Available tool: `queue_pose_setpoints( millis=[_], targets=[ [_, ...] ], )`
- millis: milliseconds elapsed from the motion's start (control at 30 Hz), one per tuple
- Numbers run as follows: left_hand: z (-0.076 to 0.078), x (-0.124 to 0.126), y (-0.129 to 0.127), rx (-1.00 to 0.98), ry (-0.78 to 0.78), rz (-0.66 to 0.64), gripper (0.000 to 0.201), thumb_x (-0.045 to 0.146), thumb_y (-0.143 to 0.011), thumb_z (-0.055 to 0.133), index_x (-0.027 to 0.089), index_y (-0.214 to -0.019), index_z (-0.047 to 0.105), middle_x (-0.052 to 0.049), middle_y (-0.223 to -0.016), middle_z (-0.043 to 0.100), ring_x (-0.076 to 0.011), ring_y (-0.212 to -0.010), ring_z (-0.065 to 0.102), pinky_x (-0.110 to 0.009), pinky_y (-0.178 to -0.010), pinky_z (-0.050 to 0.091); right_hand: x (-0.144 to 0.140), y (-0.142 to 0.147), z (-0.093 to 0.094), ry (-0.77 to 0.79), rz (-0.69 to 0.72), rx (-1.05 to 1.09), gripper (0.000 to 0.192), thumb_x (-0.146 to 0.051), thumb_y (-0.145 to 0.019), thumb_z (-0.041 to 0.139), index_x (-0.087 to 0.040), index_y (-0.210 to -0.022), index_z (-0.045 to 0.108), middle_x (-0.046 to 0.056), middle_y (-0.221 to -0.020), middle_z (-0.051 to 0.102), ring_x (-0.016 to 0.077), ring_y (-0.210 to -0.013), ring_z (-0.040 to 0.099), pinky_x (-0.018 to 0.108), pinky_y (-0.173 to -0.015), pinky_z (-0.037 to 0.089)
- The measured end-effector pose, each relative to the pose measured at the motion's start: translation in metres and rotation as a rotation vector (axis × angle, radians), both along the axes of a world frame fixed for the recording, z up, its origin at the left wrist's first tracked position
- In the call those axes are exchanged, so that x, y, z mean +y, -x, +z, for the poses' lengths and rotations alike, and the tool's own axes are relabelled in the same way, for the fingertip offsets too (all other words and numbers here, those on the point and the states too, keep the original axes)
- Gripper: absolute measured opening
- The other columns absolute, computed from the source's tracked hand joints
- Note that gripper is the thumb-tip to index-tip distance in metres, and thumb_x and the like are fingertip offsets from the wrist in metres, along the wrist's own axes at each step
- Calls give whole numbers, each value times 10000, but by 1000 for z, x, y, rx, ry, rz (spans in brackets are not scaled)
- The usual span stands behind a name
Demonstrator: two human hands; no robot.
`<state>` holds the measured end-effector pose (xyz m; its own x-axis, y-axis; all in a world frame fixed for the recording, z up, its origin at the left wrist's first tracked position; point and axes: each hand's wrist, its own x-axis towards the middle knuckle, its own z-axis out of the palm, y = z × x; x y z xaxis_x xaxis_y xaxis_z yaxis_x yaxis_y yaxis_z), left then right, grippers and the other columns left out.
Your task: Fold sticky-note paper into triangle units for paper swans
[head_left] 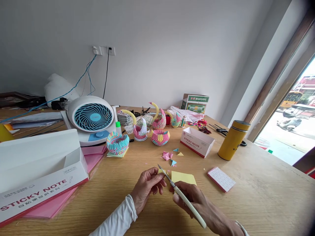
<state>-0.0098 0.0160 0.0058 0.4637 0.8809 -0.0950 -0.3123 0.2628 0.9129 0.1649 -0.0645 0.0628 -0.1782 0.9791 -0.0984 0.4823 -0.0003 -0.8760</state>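
My left hand [150, 183] pinches a small yellow piece of paper [161, 171] between thumb and fingers. In my right hand [194, 196] is a pair of scissors [189, 206] with pale handles, its blades reaching across to the paper by my left fingertips. Just beyond my right hand lies a yellow sticky note pad [183, 177], partly hidden by that hand. Farther off sit folded pink paper pieces [167, 155] and a few blue and yellow ones, with small scraps around them.
Folded-paper swans [140, 131] and paper bowls [117, 143] stand behind, near a white fan [92, 118]. An open sticky note box [197, 142], a yellow flask [232, 141] and a patterned pad [221, 179] are at right. A large white box [44, 183] fills the left.
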Motion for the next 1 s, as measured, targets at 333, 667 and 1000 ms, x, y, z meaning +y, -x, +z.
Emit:
queue_pose_setpoints(
  millis=[333,667,1000],
  targets=[
    [0,1,1,14,1,-19,280,364,-714,745,150,-731,565,4,-615,675,-55,-463,536,-167,-440,307,1,0,0,15,45,14,386,-542,-836,533,-177,-830,658,12,-731,513,143,-597,461,253,-537,414],
    [1,-2,-1,12,96,36,313,358,-656,772,159,-709,536,18,-606,678,-41,-435,532,-148,-429,293,13,-1,-33,-89,55,15,315,-423,-884,541,-187,-676,528,-34,-618,364,115,-558,322,230,-465,259],
    [1,-1,-2,26,142,42,316,339,-658,770,166,-684,506,12,-602,673,-42,-426,529,-134,-421,302,17,1,-36,-46,59,28,349,-424,-875,533,-188,-631,452,-47,-590,312,101,-533,276,233,-450,219]
  ],
)
